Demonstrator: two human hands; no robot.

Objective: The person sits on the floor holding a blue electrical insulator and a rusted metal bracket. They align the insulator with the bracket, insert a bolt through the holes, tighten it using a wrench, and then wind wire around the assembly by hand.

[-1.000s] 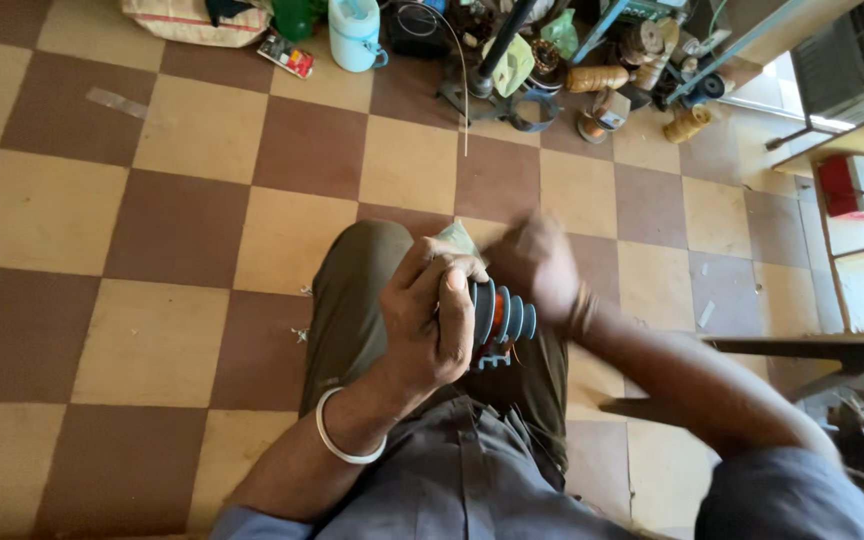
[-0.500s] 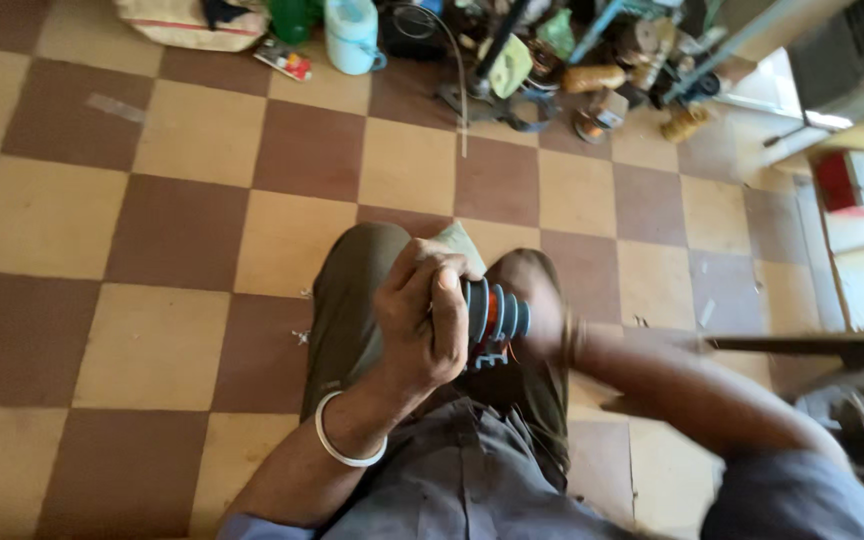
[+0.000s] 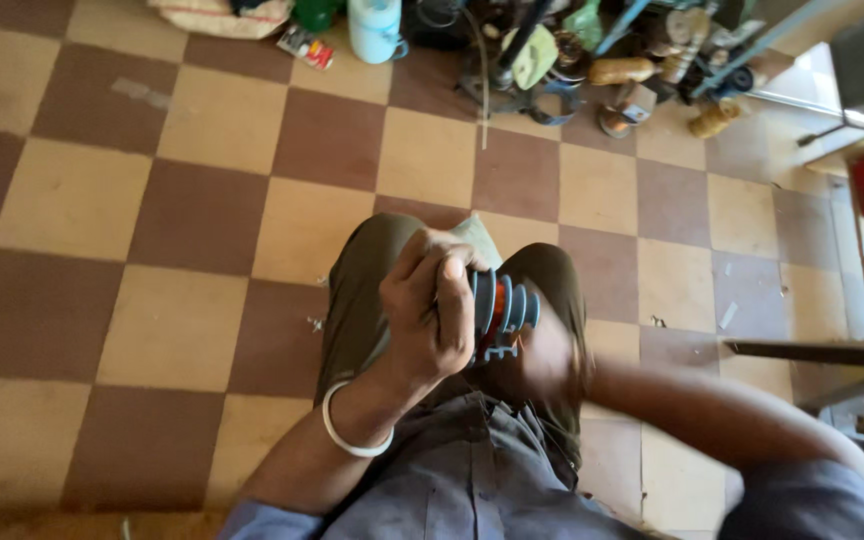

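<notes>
Two hands meet over the lap, above a checkered floor (image 3: 202, 330). Left hand (image 3: 422, 315) has its grip wrapped tight around a blue ribbed spool (image 3: 502, 305), a white bangle (image 3: 347, 440) at its wrist. Right hand (image 3: 542, 360) cups the spool from beneath; its grip is blurred, so I cannot tell.

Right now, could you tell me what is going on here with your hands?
A seated person holds a blue ribbed plastic part with an orange core over their lap. The left hand is wrapped around one end of it, and the right hand supports it from below on the other side. A pale folded cloth lies on the knee just behind. Tools and containers, among them a light blue plastic jug, sit at the far edge of the brown-and-cream checkered tile floor.
</notes>
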